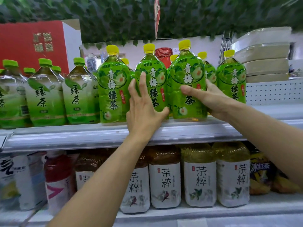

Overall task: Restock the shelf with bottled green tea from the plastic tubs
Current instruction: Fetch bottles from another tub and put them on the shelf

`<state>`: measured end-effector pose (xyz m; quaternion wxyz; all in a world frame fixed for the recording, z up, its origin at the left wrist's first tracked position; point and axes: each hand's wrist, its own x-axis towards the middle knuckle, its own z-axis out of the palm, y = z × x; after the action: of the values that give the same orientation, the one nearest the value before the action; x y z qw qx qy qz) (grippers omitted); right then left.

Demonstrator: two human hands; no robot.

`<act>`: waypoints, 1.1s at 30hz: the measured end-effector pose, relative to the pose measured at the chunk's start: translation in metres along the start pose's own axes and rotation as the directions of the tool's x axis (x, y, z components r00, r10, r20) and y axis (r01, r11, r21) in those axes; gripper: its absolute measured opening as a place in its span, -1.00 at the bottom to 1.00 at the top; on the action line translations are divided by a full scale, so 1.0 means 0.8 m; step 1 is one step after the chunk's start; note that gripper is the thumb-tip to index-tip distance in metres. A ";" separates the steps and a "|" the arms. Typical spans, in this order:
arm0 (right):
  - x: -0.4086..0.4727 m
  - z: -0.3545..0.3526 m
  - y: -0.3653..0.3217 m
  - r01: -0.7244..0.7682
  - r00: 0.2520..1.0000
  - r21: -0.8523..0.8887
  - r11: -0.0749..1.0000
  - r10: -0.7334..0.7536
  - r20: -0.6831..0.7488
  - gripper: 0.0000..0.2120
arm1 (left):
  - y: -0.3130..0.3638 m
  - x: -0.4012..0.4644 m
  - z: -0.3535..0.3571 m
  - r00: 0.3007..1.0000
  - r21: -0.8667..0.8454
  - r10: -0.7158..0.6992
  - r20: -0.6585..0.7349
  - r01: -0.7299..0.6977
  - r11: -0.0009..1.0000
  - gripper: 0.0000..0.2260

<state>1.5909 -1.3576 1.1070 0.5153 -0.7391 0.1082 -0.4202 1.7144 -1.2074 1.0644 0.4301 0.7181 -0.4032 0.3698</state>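
Left hand [144, 110] spread flat against a yellow-capped green plum tea bottle [151, 76] on the upper shelf [82, 136], right hand [209, 99] wrapped around the neighbouring bottle [188, 76], green-capped tea bottles [45, 95] left, white-labelled tea bottles [199, 181] below.

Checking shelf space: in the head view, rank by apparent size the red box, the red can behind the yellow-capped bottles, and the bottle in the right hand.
1. red box, though cut by the frame's edge.
2. bottle in the right hand; nearer the camera, so unsure.
3. red can, mostly hidden.
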 end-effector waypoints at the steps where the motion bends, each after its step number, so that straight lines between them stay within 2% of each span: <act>1: 0.002 0.001 0.003 0.011 1.000 -0.026 1.000 -0.011 -0.020 0.38 | 0.000 0.000 0.000 1.000 -0.003 0.002 -0.003 -0.002 1.000 0.03; 5: 0.002 0.009 0.006 0.035 0.996 -0.143 0.989 -0.046 -0.077 0.42 | 0.001 -0.004 0.003 1.000 -0.002 0.010 -0.008 -0.010 1.000 0.01; 10: -0.013 0.014 -0.004 0.025 0.997 -0.175 0.984 -0.037 -0.061 0.42 | 0.001 -0.005 0.004 1.000 0.000 0.007 0.018 -0.007 1.000 0.02; 11: -0.015 0.016 -0.007 0.021 0.998 -0.189 0.982 -0.033 -0.058 0.33 | 0.001 -0.005 0.004 1.000 0.004 0.008 0.026 -0.008 1.000 0.02; 14: -0.019 0.020 -0.008 -0.017 0.994 -0.297 0.955 -0.017 -0.112 -0.29 | 0.003 -0.007 0.000 0.998 0.036 0.000 0.055 -0.002 0.999 0.00; 15: -0.022 0.024 -0.010 -0.029 0.987 -0.362 0.932 -0.030 -0.156 -0.41 | 0.004 -0.008 -0.002 0.998 0.053 0.003 0.062 -0.006 0.999 -0.02; 16: -0.027 0.028 -0.013 -0.045 0.982 -0.417 0.908 -0.036 -0.184 -0.39 | 0.005 -0.009 -0.004 0.997 0.075 0.012 0.077 -0.017 0.997 -0.06; 19: -0.053 0.039 -0.019 -0.064 0.986 -0.596 0.800 -0.042 -0.163 -0.12 | 0.006 -0.017 -0.017 0.973 0.172 0.039 0.226 -0.079 0.982 -0.16; 22: -0.101 0.044 -0.023 -0.017 0.988 -0.741 0.671 -0.103 -0.116 -0.12 | 0.008 -0.038 -0.050 0.934 0.237 0.062 0.352 -0.153 0.959 -0.22; 26: -0.192 0.056 -0.029 0.152 0.966 -0.807 0.570 -0.259 -0.001 -0.30 | 0.010 -0.106 -0.107 0.950 0.236 0.138 0.281 -0.208 0.949 -0.28; 29: -0.271 0.072 -0.030 0.283 0.916 -0.838 0.467 -0.389 0.092 -0.32 | 0.015 -0.176 -0.147 0.974 0.210 0.134 0.180 -0.171 0.963 -0.28; 33: -0.353 0.094 -0.024 0.347 0.896 -0.830 0.438 -0.418 0.154 -0.37 | 0.010 -0.261 -0.201 0.981 0.179 0.099 0.165 -0.128 0.976 -0.31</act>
<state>1.4648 -1.1309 0.9705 -0.0171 -0.8822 0.1456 -0.4475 1.5939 -1.0077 0.9409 0.3057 0.7579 -0.4390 0.3733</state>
